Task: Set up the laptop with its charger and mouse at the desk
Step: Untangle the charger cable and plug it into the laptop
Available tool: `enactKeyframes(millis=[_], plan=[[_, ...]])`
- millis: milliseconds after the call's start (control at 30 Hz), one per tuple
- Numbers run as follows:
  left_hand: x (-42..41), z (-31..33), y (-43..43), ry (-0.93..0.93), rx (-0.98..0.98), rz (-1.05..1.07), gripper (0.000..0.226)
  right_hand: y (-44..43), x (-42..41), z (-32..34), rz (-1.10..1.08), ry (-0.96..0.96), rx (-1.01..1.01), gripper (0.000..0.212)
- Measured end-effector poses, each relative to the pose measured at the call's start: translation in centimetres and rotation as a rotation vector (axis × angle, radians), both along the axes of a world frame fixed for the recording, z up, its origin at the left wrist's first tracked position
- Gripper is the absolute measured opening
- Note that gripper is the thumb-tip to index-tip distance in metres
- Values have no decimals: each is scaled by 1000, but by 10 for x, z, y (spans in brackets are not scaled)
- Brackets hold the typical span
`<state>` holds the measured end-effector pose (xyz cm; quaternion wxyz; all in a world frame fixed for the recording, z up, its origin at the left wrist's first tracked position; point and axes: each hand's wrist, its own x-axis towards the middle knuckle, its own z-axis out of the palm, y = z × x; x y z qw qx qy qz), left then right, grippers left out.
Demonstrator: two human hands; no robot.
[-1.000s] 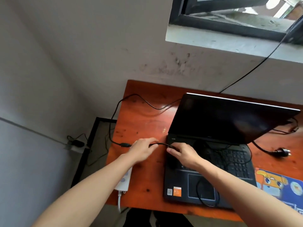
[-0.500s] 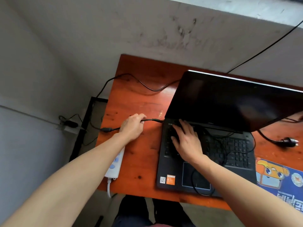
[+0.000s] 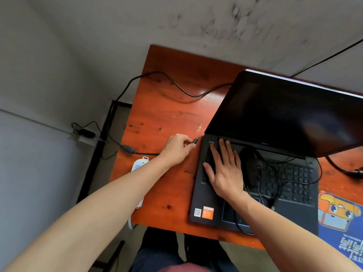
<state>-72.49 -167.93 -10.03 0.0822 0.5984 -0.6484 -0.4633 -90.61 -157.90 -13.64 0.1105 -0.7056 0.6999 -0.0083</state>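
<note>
A black laptop [image 3: 206, 195] stands open on the orange wooden desk [image 3: 167, 114], its screen dark. My left hand [image 3: 177, 148] pinches the charger cable's plug [image 3: 195, 140] just left of the laptop's rear left corner, a small gap between them. The charger cable [image 3: 176, 88] loops back across the desk and down its left side. My right hand [image 3: 224, 169] lies flat on the left of the keyboard. A black mouse [image 3: 252, 163] with its thin cord sits on the keyboard right beside that hand.
A white power strip [image 3: 138, 166] hangs over the desk's left edge under my left forearm. A black mains plug [image 3: 355, 172] lies at the right. A blue cartoon mouse pad [image 3: 341, 218] covers the front right corner. The wall runs close behind.
My left hand has drawn the plug slightly back from the laptop's side, so its tip now shows free. My right hand went from the laptop's edge to lying flat on the keys. The view has tilted down.
</note>
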Motion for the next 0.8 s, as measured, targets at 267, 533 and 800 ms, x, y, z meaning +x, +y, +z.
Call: enactKeyframes(millis=[267,533,800], plan=[[-8,-4,5,-196,-410,-337,21,0,0,-2,-2,-5,-40,63],[-2,-5,2,-227,-433,-384,39,0,1,-4,0,7,-41,63],[5,-4,-5,-253,-441,-435,27,0,1,-3,-5,-7,-42,63]])
